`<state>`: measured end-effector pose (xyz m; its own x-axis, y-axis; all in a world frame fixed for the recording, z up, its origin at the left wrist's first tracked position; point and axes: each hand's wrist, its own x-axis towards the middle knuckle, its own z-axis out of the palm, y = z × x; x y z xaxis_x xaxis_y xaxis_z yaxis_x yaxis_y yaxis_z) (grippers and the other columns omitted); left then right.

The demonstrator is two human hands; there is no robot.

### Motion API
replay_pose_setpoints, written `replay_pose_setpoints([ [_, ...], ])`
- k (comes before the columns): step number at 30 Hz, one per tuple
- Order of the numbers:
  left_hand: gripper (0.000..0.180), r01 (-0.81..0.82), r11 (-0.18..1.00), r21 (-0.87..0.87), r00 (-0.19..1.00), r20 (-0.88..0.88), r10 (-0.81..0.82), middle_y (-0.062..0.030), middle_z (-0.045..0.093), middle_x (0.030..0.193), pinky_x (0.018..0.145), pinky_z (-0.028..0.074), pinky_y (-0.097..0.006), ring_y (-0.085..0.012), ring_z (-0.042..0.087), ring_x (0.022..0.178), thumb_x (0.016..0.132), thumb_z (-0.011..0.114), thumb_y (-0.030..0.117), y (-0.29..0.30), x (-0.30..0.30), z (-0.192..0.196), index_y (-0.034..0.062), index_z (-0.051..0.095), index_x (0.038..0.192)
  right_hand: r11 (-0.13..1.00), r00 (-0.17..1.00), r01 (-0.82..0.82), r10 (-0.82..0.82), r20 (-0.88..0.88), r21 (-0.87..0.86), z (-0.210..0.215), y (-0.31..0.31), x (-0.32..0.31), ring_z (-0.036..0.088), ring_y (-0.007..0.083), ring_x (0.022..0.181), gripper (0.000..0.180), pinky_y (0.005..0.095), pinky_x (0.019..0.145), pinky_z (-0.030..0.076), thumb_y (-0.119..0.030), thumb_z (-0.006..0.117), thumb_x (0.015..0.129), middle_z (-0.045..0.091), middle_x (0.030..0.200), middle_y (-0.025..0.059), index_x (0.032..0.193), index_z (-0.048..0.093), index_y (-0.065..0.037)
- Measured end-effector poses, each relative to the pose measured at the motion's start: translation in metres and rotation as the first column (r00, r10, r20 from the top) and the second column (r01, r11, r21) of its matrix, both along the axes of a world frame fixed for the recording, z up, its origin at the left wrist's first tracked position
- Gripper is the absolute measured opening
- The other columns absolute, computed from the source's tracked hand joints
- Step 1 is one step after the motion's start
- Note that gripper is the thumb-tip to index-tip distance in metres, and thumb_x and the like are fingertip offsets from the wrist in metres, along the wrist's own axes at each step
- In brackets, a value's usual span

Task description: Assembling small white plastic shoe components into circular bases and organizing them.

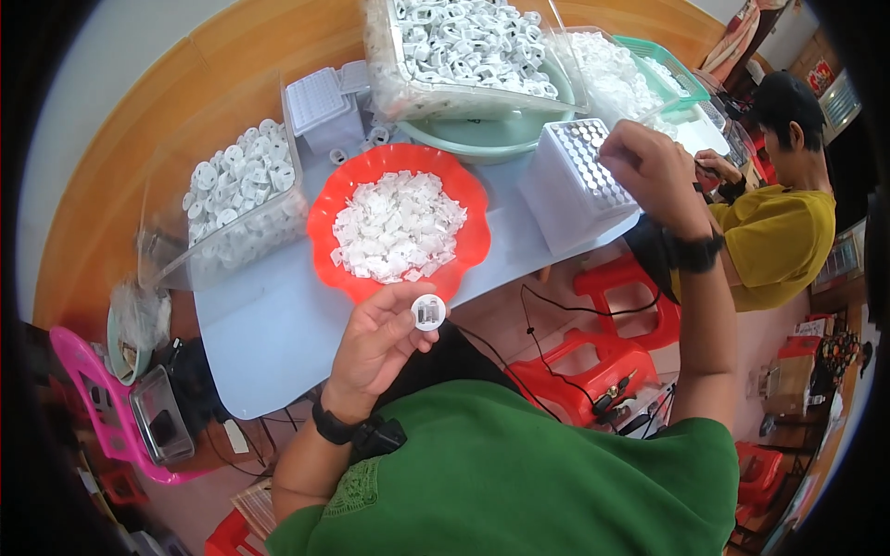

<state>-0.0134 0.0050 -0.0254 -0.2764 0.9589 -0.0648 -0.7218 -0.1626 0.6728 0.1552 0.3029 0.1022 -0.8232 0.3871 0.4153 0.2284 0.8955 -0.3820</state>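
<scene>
My left hand (378,338) pinches a small round white plastic housing (428,312) between thumb and fingers, its face with dark and metallic insides turned up. It is just below the red scalloped bowl (475,243), which holds a heap of small translucent white plastic pieces (399,227). My right hand (656,171) is closed over the far right part of a white tray stack (565,206). Rows of small silver discs (582,148) fill the stack's top. The fingertips point down at the discs; whatever they hold is hidden.
A clear bin of white round parts (243,190) stands left, another clear bin (475,46) rests on a pale green basin (464,139). White boxes (320,107) stand between them. A co-worker in yellow (779,232) sits at right. Red stools (575,371) and cables lie below.
</scene>
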Motion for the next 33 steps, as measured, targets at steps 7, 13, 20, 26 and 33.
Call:
replay_pose_setpoints([
  [7, 0.028, -0.019, 1.000, -0.025, 1.000, -0.012, 0.019, -0.0134, 0.064, 0.102, 0.070, 0.053, -0.026, -0.0167, 0.064, 0.084, 0.090, 0.059, 0.009, 0.004, 0.010, 0.005, -0.0022, 0.056, 0.116, 0.874, 0.874, -0.455, 0.401, -0.275, -0.173, -0.054, -0.118, -0.021, 0.058, 0.0274, 0.064, 0.019, 0.0344, 0.054, 0.045, 0.004, 0.068, 0.068, 0.056, 0.074, 0.0095, 0.081, 0.056, -0.002],
  [13, 0.025, -0.083, 0.996, -0.027, 0.994, -0.072, 0.081, -0.0116, 0.065, 0.100, 0.072, 0.052, -0.026, -0.0158, 0.063, 0.084, 0.089, 0.060, 0.007, -0.001, 0.017, 0.010, -0.0026, 0.058, 0.112, 0.902, 0.859, -0.424, 0.370, -0.353, -0.085, -0.082, -0.155, -0.034, 0.057, 0.0258, 0.060, 0.017, 0.0345, 0.048, 0.045, 0.001, 0.067, 0.066, 0.054, 0.072, 0.0084, 0.076, 0.052, -0.002],
  [20, 0.024, -0.152, 0.988, -0.036, 0.979, -0.144, 0.145, -0.0105, 0.066, 0.097, 0.073, 0.051, -0.025, -0.0139, 0.063, 0.085, 0.087, 0.061, 0.002, -0.006, 0.023, 0.013, -0.0034, 0.059, 0.110, 0.933, 0.876, -0.354, 0.353, -0.329, 0.061, -0.083, -0.162, -0.033, 0.057, 0.0243, 0.058, 0.017, 0.0336, 0.048, 0.045, 0.002, 0.067, 0.064, 0.053, 0.070, 0.0080, 0.074, 0.053, -0.002],
  [26, 0.027, -0.171, 0.985, -0.034, 0.965, -0.208, 0.160, -0.0113, 0.066, 0.098, 0.072, 0.054, -0.026, -0.0159, 0.064, 0.083, 0.087, 0.063, 0.008, -0.009, 0.024, 0.010, -0.0052, 0.058, 0.111, 0.922, 0.889, -0.364, 0.386, -0.247, 0.131, -0.082, -0.165, -0.032, 0.057, 0.0238, 0.058, 0.019, 0.0329, 0.049, 0.045, 0.002, 0.068, 0.061, 0.055, 0.071, 0.0080, 0.077, 0.057, -0.001],
  [33, 0.025, -0.157, 0.988, -0.012, 0.975, -0.162, 0.153, -0.0108, 0.066, 0.097, 0.072, 0.051, -0.025, -0.0144, 0.062, 0.083, 0.088, 0.059, 0.001, -0.008, 0.025, 0.015, -0.0046, 0.059, 0.112, 0.923, 0.847, -0.328, 0.381, -0.370, 0.200, -0.080, -0.166, -0.034, 0.050, 0.0203, 0.052, 0.019, 0.0329, 0.043, 0.039, -0.002, 0.065, 0.062, 0.046, 0.066, 0.0057, 0.068, 0.047, -0.004],
])
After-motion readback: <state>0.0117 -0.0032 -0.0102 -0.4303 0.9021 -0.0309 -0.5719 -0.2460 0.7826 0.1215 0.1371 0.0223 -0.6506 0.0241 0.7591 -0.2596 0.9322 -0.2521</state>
